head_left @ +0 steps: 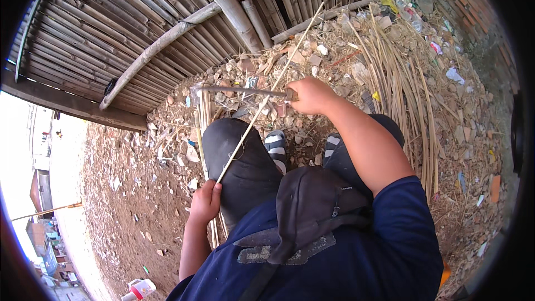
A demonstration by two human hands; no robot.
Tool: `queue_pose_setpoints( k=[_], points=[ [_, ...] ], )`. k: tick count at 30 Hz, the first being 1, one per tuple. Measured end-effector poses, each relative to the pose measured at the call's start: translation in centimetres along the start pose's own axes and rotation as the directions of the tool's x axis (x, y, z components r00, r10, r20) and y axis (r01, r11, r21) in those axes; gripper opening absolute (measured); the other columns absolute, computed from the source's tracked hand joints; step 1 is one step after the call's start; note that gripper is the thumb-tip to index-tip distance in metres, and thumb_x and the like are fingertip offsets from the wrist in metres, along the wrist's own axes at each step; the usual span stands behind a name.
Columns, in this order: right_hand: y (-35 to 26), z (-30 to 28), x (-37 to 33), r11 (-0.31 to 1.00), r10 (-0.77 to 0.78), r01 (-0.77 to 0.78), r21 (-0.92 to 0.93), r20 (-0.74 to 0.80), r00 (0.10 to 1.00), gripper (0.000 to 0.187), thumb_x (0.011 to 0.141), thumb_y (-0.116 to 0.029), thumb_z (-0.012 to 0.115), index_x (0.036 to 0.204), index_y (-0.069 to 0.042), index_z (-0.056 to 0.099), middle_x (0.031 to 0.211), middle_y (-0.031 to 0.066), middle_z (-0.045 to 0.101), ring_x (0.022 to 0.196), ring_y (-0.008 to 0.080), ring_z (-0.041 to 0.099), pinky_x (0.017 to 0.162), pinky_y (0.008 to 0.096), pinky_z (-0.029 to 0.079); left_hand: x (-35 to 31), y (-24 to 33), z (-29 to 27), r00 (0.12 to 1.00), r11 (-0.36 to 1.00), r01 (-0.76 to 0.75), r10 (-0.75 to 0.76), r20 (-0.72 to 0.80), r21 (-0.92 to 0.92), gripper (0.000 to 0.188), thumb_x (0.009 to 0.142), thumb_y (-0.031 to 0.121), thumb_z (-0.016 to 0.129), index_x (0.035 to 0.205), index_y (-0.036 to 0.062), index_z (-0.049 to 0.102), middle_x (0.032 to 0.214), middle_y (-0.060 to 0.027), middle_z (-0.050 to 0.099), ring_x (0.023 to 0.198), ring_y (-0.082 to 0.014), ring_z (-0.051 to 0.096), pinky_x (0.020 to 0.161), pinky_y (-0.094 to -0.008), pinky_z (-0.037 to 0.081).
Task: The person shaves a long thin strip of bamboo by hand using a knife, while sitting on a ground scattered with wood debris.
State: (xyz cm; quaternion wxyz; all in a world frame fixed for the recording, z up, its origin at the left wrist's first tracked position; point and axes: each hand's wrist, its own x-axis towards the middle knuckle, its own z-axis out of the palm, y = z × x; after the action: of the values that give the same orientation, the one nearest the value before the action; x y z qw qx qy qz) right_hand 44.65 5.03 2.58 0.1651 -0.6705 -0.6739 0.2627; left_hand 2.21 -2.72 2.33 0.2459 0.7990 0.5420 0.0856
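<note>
My left hand is closed on the near end of a long, thin bamboo strip, beside my left knee. The strip slants up and away to the right, over my dark trouser leg. In my right hand is the handle of a long, dark-bladed knife. Its blade points left and crosses the strip beyond my knees; whether the two touch, I cannot tell. Thin curled fibres hang from the strip near my left knee. More pale strips lie along the outer side of my left leg.
A bundle of split bamboo strips lies on the rubble-strewn ground to my right. A bamboo-slat wall with poles rises ahead and left. Brickwork stands at the far right. A white and red jug sits at the lower left.
</note>
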Motion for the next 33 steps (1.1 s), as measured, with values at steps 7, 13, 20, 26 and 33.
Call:
queue_pose_setpoints(
  k=[7, 13, 20, 26, 33],
  points=[
    [-2.9, 0.5, -0.8, 0.996, -0.026, 0.031, -0.086, 0.063, 0.998, 0.024, 0.079, -0.02, 0.069, 0.101, -0.012, 0.071, 0.094, 0.0173, 0.072, 0.093, 0.0376, 0.07, 0.083, 0.0496, 0.056, -0.4, -0.2, 0.7, 0.999, 0.998, 0.01, -0.008, -0.036, 0.056, 0.033, 0.106, 0.031, 0.051, 0.087, 0.0038, 0.052, 0.069, -0.0261, 0.061, 0.07, -0.0511, 0.061, 0.061, -0.0578, 0.046],
    [-1.8, 0.7, 0.0, 0.999, 0.019, -0.021, 0.026, 0.065, 0.998, 0.024, 0.079, -0.024, 0.071, 0.1, -0.011, 0.071, 0.095, 0.0165, 0.073, 0.093, 0.0375, 0.07, 0.081, 0.049, 0.056, -0.1, -0.3, 1.0, 0.998, 1.0, -0.022, 0.023, -0.064, 0.022, 0.032, 0.105, 0.029, 0.053, 0.085, 0.0041, 0.051, 0.065, -0.0253, 0.06, 0.065, -0.0495, 0.061, 0.057, -0.0558, 0.045],
    [-2.6, 0.9, -0.7, 0.997, -0.046, 0.047, -0.064, 0.021, 0.999, 0.02, 0.079, -0.021, 0.071, 0.096, -0.012, 0.071, 0.091, 0.0168, 0.072, 0.09, 0.037, 0.071, 0.078, 0.0491, 0.056, 0.0, 0.0, 0.5, 0.999, 0.999, -0.011, 0.013, -0.053, 0.039, 0.033, 0.105, 0.029, 0.054, 0.084, 0.0039, 0.05, 0.065, -0.0256, 0.059, 0.064, -0.0498, 0.061, 0.056, -0.0555, 0.045],
    [-1.3, 1.1, 0.4, 1.0, 0.022, -0.022, 0.005, 0.021, 1.0, 0.019, 0.079, -0.02, 0.071, 0.095, -0.01, 0.07, 0.084, 0.0176, 0.07, 0.087, 0.0367, 0.071, 0.078, 0.0497, 0.055, 0.1, -0.6, 0.8, 0.999, 1.0, -0.016, 0.015, -0.029, -0.022, 0.034, 0.105, 0.03, 0.054, 0.084, 0.0034, 0.05, 0.065, -0.0259, 0.059, 0.065, -0.0503, 0.061, 0.057, -0.0559, 0.045],
    [-3.0, 1.1, -0.3, 0.999, -0.018, 0.014, 0.033, 0.118, 0.993, 0.016, 0.079, -0.02, 0.068, 0.093, -0.012, 0.07, 0.087, 0.0152, 0.071, 0.088, 0.0371, 0.07, 0.079, 0.0492, 0.056, 0.0, -0.3, 1.0, 0.998, 0.997, 0.01, -0.005, -0.059, 0.083, 0.032, 0.105, 0.031, 0.053, 0.086, 0.004, 0.052, 0.065, -0.025, 0.061, 0.065, -0.0494, 0.062, 0.057, -0.0562, 0.047]
  ],
)
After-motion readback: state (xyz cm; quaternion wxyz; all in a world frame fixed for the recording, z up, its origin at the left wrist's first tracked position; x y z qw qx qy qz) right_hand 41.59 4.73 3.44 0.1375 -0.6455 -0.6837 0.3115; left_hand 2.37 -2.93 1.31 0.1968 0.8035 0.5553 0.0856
